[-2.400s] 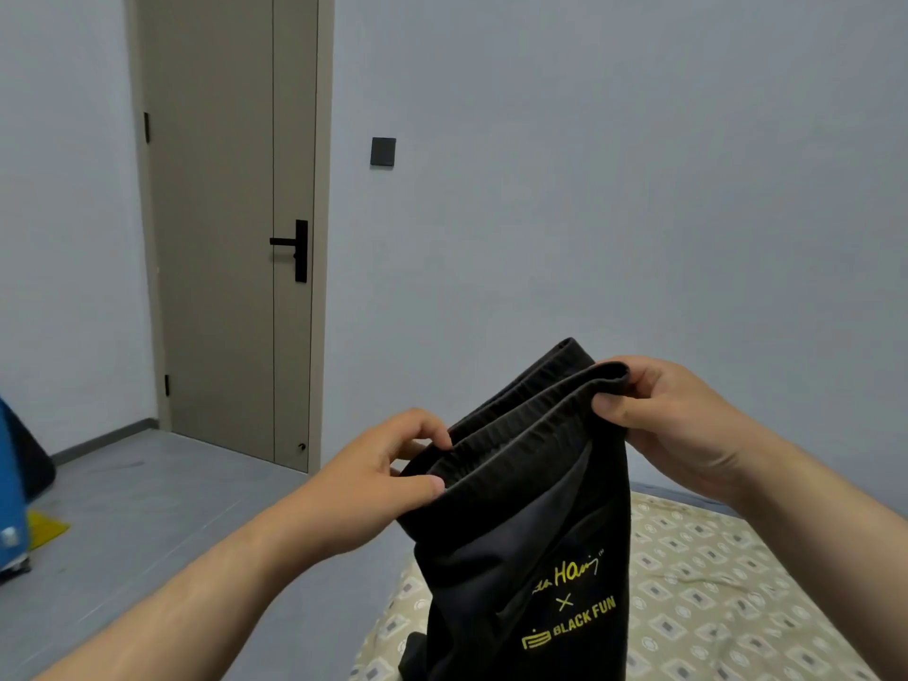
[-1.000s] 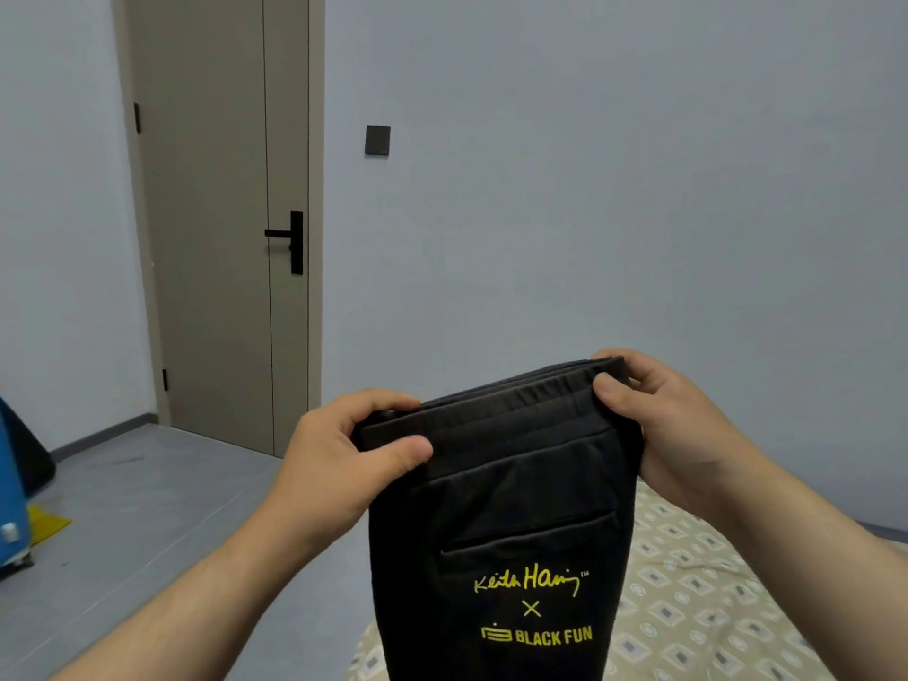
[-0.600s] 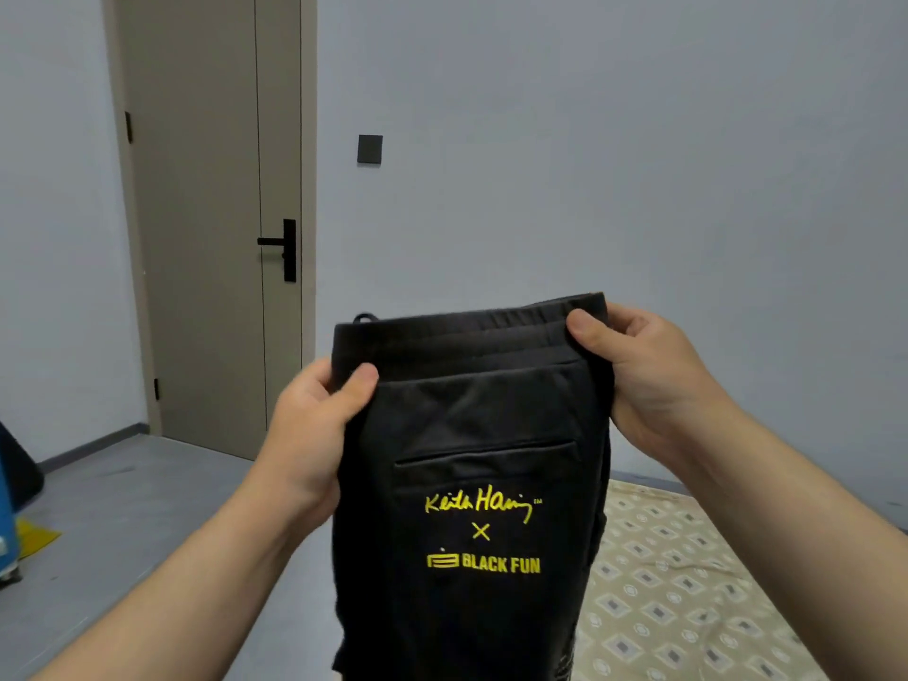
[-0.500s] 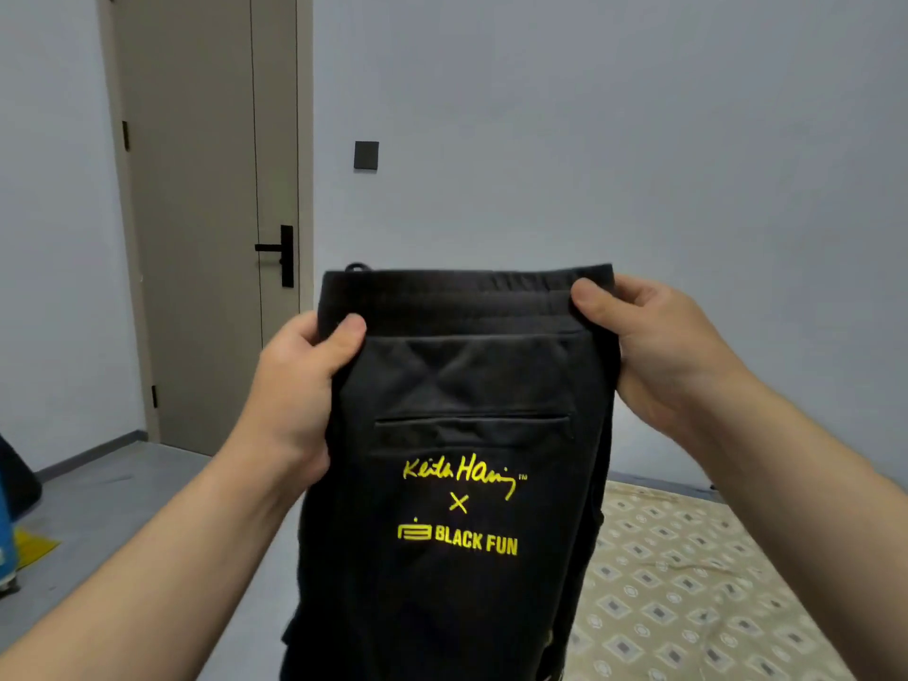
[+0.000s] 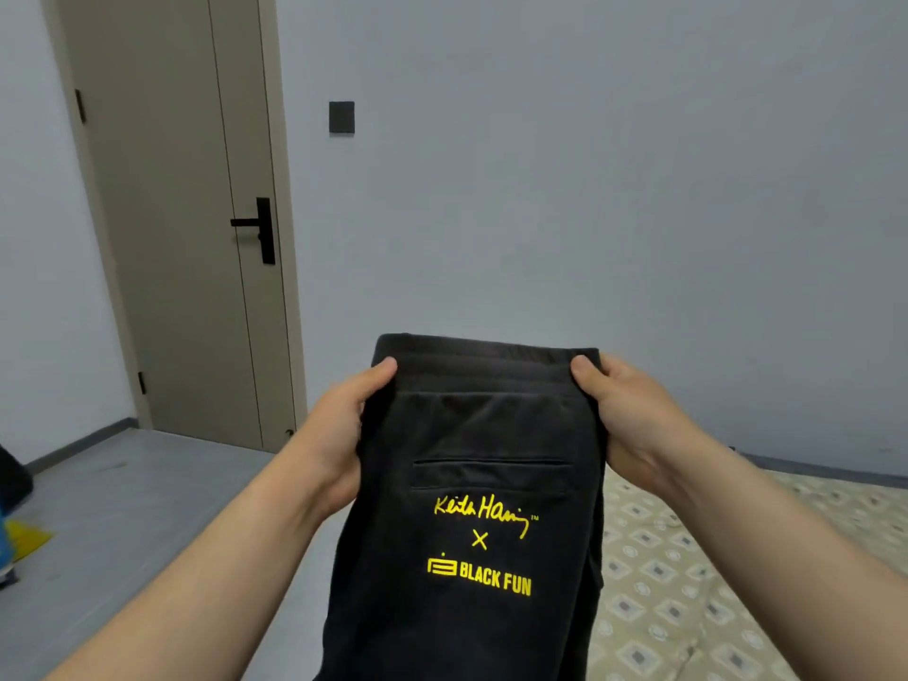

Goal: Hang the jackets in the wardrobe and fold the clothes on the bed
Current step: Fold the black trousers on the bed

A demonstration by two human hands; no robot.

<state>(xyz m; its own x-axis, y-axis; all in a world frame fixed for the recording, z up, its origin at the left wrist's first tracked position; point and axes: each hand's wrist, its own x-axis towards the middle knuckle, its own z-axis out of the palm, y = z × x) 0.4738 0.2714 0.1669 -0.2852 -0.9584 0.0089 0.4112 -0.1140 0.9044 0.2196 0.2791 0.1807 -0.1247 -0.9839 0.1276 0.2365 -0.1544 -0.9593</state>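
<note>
1. The black trousers (image 5: 481, 435) ran out of frame at 6 o'clock, leaving the legs unseen.
2. The fingers of the left hand (image 5: 339, 435) and the right hand (image 5: 634, 425) lay hidden behind the waistband; only the thumbs showed on its front.
3. The patterned bed (image 5: 688, 582) was cut off at 4 and 5 o'clock and partly masked by the trousers and the right forearm.
4. The door (image 5: 182, 213) lost its top at 11 o'clock.
5. At 8 o'clock, the edge sliced a blue and yellow object (image 5: 19, 538), which showed too little to identify.
</note>
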